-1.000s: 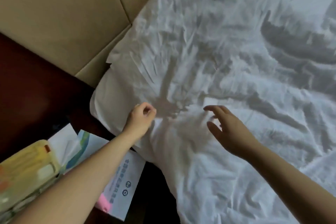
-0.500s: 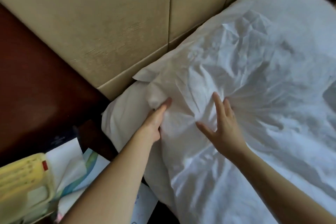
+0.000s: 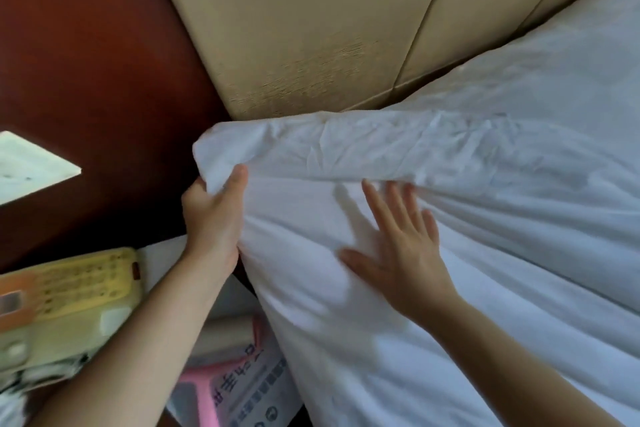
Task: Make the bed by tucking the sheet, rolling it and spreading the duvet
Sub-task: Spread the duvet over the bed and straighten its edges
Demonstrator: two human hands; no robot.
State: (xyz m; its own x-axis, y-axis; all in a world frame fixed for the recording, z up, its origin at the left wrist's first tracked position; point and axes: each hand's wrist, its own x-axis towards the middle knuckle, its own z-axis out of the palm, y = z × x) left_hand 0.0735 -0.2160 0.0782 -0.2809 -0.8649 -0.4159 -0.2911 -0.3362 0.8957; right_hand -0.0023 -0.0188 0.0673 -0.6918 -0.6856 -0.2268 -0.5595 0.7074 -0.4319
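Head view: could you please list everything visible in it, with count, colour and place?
sheet: one, white, over the bed at right, corner lifted.
headboard: one, beige padded panels, top centre.
wood panel: one, dark reddish brown, upper left.
plate: one, whitish, left edge, against the wood panel.
telephone: one, pale yellow, lower left.
leaflets: at least two, white and pink, printed, bottom centre beside the bed.
left hand: one, grips the sheet's corner.
right hand: one, flat on the sheet, fingers spread.

Creased matt white cloth sheet (image 3: 433, 156), padded beige headboard (image 3: 311, 28) with fine rough grain, glossy dark-red wood panel (image 3: 86, 62).
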